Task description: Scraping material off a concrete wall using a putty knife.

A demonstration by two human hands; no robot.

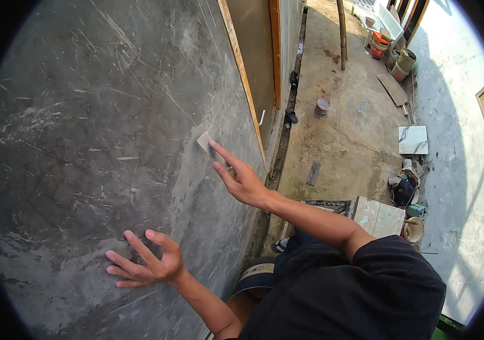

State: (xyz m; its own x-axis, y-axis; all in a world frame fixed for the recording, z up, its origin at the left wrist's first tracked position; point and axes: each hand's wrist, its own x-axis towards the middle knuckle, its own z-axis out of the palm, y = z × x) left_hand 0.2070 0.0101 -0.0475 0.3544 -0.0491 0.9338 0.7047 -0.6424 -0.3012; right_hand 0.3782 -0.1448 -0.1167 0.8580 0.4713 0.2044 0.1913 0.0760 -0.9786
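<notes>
A grey cement wall (111, 136), scratched and streaked with paler patches, fills the left side. My left hand (146, 262) rests low against it with the fingers spread and nothing held. Higher up and further right, near the wooden door frame, my right hand (241, 180) presses a small flat beige piece (204, 140) to the wall. One corner of that piece sticks out past my fingertips. Its other end is under my fingers, and I cannot tell whether it is a scraper blade or folded sandpaper.
A wooden door frame (243, 73) stands right of the wall. On the concrete ground are a small bucket (323, 106), a wooden pole (342, 34), a marbled tile (413, 140) and a short grey slab (314, 173). Close beside me stands a dark round container (255, 276).
</notes>
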